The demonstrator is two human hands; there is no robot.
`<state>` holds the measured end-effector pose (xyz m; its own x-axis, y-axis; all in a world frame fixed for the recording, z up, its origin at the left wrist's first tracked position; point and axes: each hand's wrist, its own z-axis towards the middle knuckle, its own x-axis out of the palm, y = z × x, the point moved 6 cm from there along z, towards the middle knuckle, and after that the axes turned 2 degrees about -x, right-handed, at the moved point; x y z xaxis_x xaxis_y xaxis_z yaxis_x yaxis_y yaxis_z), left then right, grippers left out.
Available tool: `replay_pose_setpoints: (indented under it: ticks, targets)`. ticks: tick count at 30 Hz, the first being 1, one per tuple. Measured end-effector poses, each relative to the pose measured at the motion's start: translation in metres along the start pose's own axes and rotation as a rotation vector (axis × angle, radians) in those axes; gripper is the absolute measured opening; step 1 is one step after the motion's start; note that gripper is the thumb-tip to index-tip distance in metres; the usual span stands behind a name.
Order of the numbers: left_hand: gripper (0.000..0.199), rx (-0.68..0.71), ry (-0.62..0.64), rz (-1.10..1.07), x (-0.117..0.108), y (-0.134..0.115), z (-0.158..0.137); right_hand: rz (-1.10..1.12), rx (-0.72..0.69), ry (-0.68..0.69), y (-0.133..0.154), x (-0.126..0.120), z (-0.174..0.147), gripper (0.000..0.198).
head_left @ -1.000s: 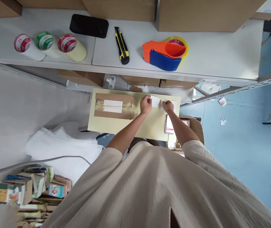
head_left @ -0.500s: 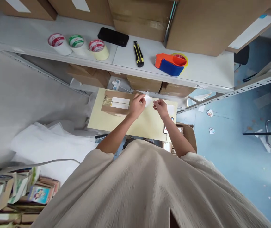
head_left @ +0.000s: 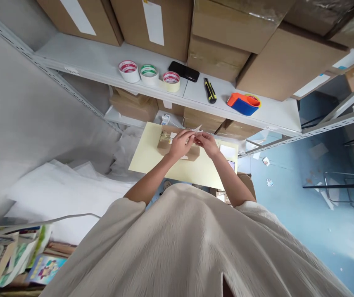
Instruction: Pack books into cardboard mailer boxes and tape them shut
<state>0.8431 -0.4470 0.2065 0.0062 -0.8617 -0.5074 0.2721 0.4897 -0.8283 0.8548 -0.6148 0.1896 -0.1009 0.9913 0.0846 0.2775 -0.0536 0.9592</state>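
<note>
My left hand [head_left: 181, 143] and my right hand [head_left: 207, 142] meet above the table [head_left: 144, 154], fingertips nearly touching. Between them a small white slip of paper [head_left: 198, 128] sticks up, pinched by the closed fingers of both hands; its lower part is hidden. Just below and to the left lies a taped cardboard box [head_left: 163, 144] with a white label on top, partly covered by my left hand. To the right of my right hand, a white sheet [head_left: 228, 152] and a phone with a lit screen [head_left: 231, 165] rest on the table.
Along the shelf above stand rolls of tape [head_left: 149, 74], a black phone [head_left: 184, 71], a yellow-black box cutter [head_left: 210, 90] and an orange-blue tape dispenser [head_left: 243, 103]. Cardboard boxes [head_left: 152, 24] line its back. White padding [head_left: 68, 189] and books [head_left: 45, 268] lie at left.
My right hand has come leftward to my left hand, and both now meet at the white slip. The camera view has shifted, so shelf and table appear farther right and lower.
</note>
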Motion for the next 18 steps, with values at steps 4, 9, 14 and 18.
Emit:
replay_pose_setpoints:
  ticks: [4,9,14,18]
  targets:
    - [0.032,-0.017,0.038,-0.111,-0.023,0.01,-0.005,-0.01,-0.033,0.004,0.001,0.029,-0.004,0.053]
    - [0.03,-0.059,0.024,-0.154,-0.044,0.03,-0.01,-0.033,-0.042,0.02,0.003,0.058,-0.008,0.054]
    - [0.026,-0.081,-0.005,-0.217,-0.054,0.045,-0.012,-0.103,-0.069,0.014,0.007,0.071,-0.004,0.056]
    - [0.026,-0.056,-0.035,-0.262,-0.057,0.048,-0.009,-0.174,-0.108,0.009,0.009,0.077,0.004,0.053]
